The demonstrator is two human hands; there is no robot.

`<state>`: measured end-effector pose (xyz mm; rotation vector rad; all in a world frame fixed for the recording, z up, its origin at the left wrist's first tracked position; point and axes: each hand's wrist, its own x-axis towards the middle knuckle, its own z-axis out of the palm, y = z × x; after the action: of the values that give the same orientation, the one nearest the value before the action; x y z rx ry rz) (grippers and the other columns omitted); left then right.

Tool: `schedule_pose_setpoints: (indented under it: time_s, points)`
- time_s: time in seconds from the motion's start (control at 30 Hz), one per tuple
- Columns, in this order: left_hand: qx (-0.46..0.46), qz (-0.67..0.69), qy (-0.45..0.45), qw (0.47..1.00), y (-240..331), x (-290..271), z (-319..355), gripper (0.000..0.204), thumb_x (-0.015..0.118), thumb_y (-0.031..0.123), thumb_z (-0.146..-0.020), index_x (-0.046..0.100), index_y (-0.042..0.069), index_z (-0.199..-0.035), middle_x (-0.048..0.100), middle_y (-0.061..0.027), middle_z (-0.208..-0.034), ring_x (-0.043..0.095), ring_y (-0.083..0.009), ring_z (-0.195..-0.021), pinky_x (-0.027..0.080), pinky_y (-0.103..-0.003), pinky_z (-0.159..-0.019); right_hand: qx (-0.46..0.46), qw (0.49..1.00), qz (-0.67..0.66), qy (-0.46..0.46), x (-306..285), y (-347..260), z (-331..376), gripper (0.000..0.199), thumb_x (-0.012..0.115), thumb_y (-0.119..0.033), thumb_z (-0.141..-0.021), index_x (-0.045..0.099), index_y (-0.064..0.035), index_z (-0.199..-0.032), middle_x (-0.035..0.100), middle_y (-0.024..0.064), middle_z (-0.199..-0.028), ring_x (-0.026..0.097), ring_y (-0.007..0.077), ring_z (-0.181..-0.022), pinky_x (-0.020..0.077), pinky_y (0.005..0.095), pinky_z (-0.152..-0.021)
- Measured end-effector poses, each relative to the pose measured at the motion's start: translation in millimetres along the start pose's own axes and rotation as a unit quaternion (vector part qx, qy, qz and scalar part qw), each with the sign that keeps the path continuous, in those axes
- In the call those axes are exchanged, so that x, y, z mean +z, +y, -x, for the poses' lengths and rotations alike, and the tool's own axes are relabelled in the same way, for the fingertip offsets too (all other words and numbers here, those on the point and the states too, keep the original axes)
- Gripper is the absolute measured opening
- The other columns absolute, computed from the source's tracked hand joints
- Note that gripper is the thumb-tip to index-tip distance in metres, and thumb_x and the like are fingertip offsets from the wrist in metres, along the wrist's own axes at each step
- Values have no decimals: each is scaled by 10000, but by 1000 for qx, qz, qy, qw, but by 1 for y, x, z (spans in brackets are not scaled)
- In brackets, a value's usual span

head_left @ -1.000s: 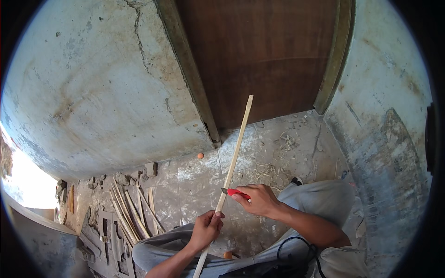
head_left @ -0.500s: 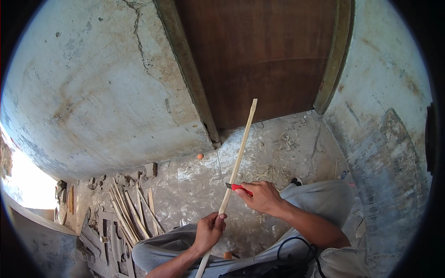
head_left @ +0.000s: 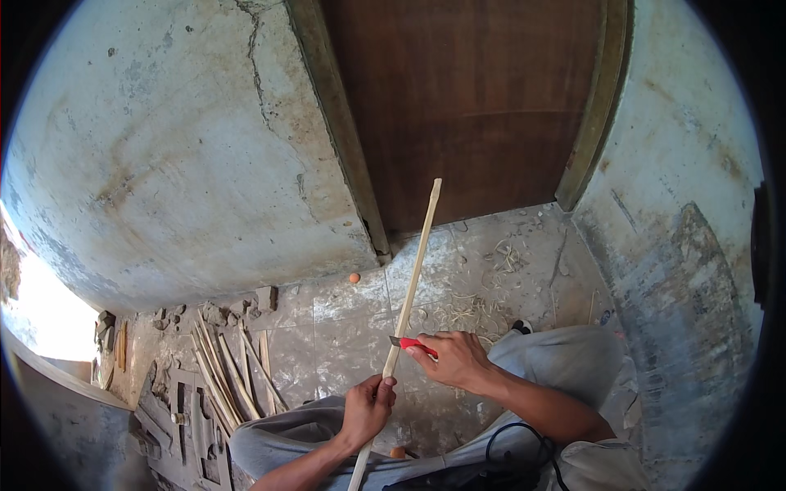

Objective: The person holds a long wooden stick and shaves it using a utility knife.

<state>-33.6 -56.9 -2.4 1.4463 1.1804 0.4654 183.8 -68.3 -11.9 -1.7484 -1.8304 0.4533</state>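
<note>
A long, pale wooden strip (head_left: 416,270) slants up and away from my lap, its far end narrowed. Closed round its lower part is my left hand (head_left: 368,409), thumb along the top. My right hand (head_left: 456,360) grips a red utility knife (head_left: 418,347). The knife's dark blade lies across the strip a short way above my left fist, touching or very close to it. Part of the knife's handle is hidden by my fingers.
Several wooden strips (head_left: 232,372) lean in a bundle at the left, beside a grey cut-out board (head_left: 196,438). Curled shavings (head_left: 468,313) litter the floor. A small orange ball-like thing (head_left: 354,278) lies near the wall. A brown door (head_left: 467,106) stands ahead.
The knife and my right hand have slid down the strip toward my left hand. The strip's far end has shifted slightly left, and my left hand keeps its hold.
</note>
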Motion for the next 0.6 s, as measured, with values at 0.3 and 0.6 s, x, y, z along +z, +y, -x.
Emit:
schedule_pose_setpoints:
  time_s: [0.3, 0.6]
  points:
    - [3, -1, 8, 1000, 1, 4, 0, 319, 535, 267, -1051, 665, -16, -980, 562, 7, -648, 483, -55, -540, 399, -258, -500, 12, 1000, 1, 29, -1, -4, 1, 358, 630, -414, -952, 733, -77, -1023, 693, 147, -742, 683, 382, -644, 533, 490, -566]
    - [11, -7, 24, 1000, -3, 7, -2, 320, 550, 260, -1049, 660, -30, -971, 564, -4, -634, 508, -65, -534, 414, -264, -494, 23, 999, 15, 22, 2, -1, -2, 364, 630, -416, -953, 730, -77, -1037, 696, 142, -760, 689, 375, -666, 535, 496, -585]
